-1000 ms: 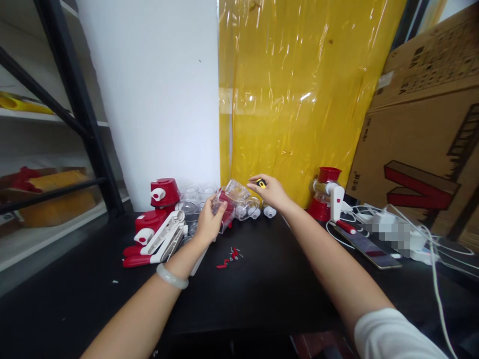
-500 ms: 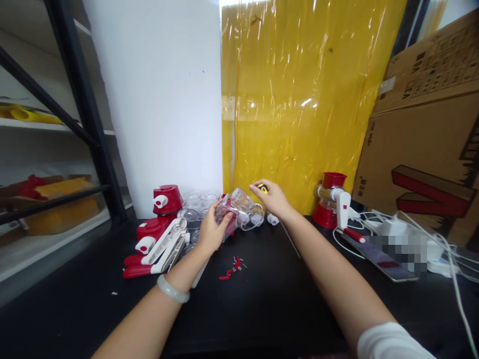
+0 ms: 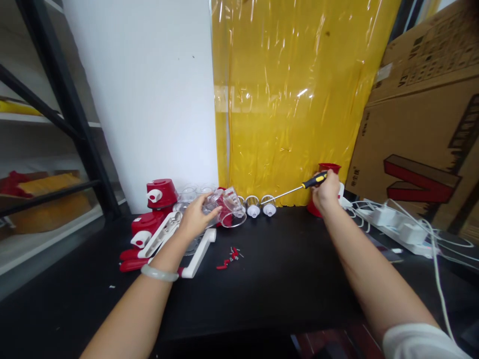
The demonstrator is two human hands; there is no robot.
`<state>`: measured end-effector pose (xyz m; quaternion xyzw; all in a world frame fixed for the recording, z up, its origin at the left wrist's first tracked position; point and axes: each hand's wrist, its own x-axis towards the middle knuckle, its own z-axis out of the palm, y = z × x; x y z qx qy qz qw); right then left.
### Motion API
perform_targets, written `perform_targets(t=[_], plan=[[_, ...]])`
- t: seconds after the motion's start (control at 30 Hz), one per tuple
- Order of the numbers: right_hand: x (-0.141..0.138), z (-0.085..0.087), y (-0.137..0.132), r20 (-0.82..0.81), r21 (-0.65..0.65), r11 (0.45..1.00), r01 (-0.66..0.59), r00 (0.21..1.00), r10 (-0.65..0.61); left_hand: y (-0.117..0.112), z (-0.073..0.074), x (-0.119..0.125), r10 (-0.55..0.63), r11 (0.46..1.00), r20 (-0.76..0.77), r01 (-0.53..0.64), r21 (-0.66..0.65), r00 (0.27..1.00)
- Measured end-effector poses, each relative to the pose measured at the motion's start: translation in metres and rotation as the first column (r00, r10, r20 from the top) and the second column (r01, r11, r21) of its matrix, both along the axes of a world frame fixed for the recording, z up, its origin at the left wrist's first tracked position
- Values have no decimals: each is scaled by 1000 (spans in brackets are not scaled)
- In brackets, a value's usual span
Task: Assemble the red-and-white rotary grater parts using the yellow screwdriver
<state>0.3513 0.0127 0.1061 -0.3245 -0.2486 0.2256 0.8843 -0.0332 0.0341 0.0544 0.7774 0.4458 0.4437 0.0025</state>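
My right hand (image 3: 326, 193) is closed round a screwdriver (image 3: 314, 180) with a black-and-yellow handle; its long shaft points left and slightly down. That hand is in front of the red rotary grater (image 3: 329, 167) at the right and hides most of it; whether it also touches the grater, I cannot tell. My left hand (image 3: 196, 218) has its thumb and fingers apart beside a clear plastic housing (image 3: 232, 202), which lies on its side among other clear parts. Metal grater drums (image 3: 253, 206) with white ends stand beside the housing, against the yellow curtain.
Red grater bases (image 3: 160, 194) and white crank handles (image 3: 200, 253) lie at the left. Small red pieces and screws (image 3: 232, 258) are on the black table (image 3: 262, 294). A power strip (image 3: 407, 234) with white cables and a large cardboard box (image 3: 419, 134) are at the right.
My right hand has swung right with the screwdriver, from above the clear parts to the red grater. My left hand has let go of the clear housing and moved slightly left.
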Motion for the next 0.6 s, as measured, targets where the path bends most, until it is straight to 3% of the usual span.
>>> perform_targets(t=[0.1, 0.23, 0.6], plan=[[-13, -35, 6, -201, 5, 1000, -26, 979, 26, 1, -3, 1, -43, 999, -53, 43, 2, 998], [-24, -67, 11, -248, -57, 990, -132, 962, 114, -4, -5, 5, -88, 996, -166, 91, 12, 982], [-25, -78, 12, -136, -44, 992, -117, 985, 110, -10, -6, 13, -112, 993, -223, 119, 19, 968]])
